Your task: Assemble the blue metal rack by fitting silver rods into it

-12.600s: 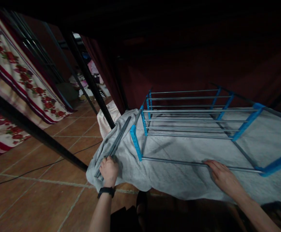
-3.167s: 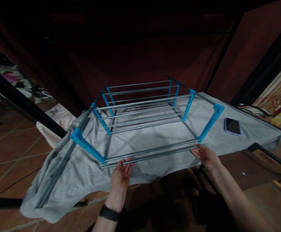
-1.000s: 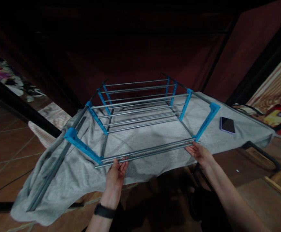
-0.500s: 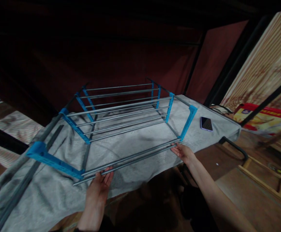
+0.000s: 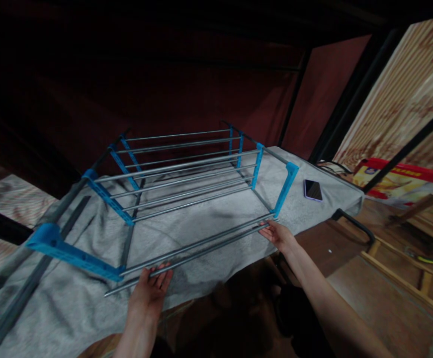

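Note:
My left hand (image 5: 149, 291) is closed around a loose grey metal rod (image 5: 205, 252) near its left end, fingers curled under it. At the rod's right end, my right hand (image 5: 279, 235) pinches it between thumb and fingers. The rod lies just in front of the lowest front bar of a rack (image 5: 186, 171), close to that bar on the right and wider apart on the left. This rack has several thin metal bars running between blue plastic brackets. A blue bracket (image 5: 80, 256) stands nearest my left hand, and another blue bracket (image 5: 286, 189) rises above my right hand.
The rack rests on a grey blanket (image 5: 201, 278) spread over a low platform. A phone (image 5: 312, 190) lies on it at the right. Beyond are a red and yellow box (image 5: 395, 181), a wooden frame (image 5: 395, 278) on the floor and dark posts. A dark red panel (image 5: 164, 94) stands behind.
The rod's left end has moved toward me, away from the rack's front bar, with my left hand following. My right hand keeps its hold. The view has shifted slightly.

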`<state>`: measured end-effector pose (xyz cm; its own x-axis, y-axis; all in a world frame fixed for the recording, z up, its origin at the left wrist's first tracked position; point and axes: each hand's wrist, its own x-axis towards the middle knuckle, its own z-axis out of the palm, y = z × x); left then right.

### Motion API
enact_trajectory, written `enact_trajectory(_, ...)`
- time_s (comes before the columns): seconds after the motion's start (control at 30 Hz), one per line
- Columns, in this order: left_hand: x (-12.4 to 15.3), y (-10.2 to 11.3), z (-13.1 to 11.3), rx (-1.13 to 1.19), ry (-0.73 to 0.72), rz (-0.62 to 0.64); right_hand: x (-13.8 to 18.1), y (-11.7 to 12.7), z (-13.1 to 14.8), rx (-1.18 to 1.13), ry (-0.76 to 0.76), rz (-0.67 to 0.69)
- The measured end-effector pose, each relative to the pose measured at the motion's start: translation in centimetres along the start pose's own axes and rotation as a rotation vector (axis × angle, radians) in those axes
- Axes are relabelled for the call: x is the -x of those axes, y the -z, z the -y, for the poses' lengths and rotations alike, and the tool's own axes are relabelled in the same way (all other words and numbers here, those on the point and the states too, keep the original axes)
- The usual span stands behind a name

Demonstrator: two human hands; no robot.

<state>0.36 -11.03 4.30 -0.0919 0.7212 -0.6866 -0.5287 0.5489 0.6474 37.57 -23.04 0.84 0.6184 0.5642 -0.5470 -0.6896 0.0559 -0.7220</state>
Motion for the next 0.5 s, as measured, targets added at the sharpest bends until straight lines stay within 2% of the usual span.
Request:
enact_trajectory(0.17, -0.1, 0.2, -0.3, 0.007, 0.001, 0.02, -0.1, 0.1, 0.0, -0.011, -0.006, 0.018)
enact_trajectory(0.4, -1.6, 1.0, 0.7, -0.016, -0.091, 0.072, -0.3, 0.3, -0.4, -0.017, 0.018, -0.008)
enact_trajectory(0.5, -1.7, 1.0, 0.8, -0.016, -0.091, 0.053, -0.3, 0.2, -0.4, -0.013, 0.011, -0.008)
